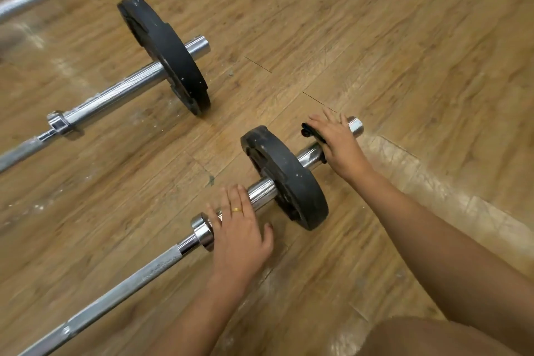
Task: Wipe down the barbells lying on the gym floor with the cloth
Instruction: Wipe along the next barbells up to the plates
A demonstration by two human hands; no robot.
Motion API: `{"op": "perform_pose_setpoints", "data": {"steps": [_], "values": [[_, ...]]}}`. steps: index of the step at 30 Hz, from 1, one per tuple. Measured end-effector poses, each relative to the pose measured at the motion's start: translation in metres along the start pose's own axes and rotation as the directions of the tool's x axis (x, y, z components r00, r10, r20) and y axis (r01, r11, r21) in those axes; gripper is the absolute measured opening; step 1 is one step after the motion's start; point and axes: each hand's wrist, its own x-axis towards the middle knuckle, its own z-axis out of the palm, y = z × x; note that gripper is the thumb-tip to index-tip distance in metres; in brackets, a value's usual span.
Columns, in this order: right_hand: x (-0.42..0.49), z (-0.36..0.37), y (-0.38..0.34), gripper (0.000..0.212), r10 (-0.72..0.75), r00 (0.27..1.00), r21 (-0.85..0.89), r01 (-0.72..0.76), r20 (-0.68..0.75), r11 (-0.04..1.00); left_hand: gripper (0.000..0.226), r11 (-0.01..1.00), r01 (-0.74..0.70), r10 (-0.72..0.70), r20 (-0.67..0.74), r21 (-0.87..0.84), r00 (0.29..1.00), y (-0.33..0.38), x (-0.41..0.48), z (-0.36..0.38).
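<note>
The left hand [239, 228] lies palm down on the chrome sleeve of the near barbell [261, 192], its fingers fairly straight and laid over the metal rather than wrapped round it; a gold ring [237, 209] sits on one finger. Just to the left of this hand is the sleeve's collar [202, 231], and just to its right stands the black plate [289, 179], upright on the wooden floor [404, 37]. Beyond the plate, the right hand [335, 139] rests on the outer stretch of the same sleeve, fingers spread and nearly flat, pressing a dark cloth [310, 131] against the bar; the cloth shows only as a black edge at the fingers' left side and a scrap near the thumb. The bare tip of the sleeve pokes out past the right hand's fingertips. Well ahead and to the left of both hands lies a second barbell [115, 95] with its own black plate [164, 52], and farther left again the end of a third bar [26, 0], blurred
</note>
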Motion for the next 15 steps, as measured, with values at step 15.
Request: {"op": "perform_pose_setpoints", "data": {"steps": [15], "values": [[0.039, -0.065, -0.115, 0.035, -0.057, 0.998, -0.007, 0.057, 0.021, 0.998, 0.086, 0.930, -0.247, 0.268, -0.042, 0.271, 0.963, -0.057, 0.039, -0.104]]}}
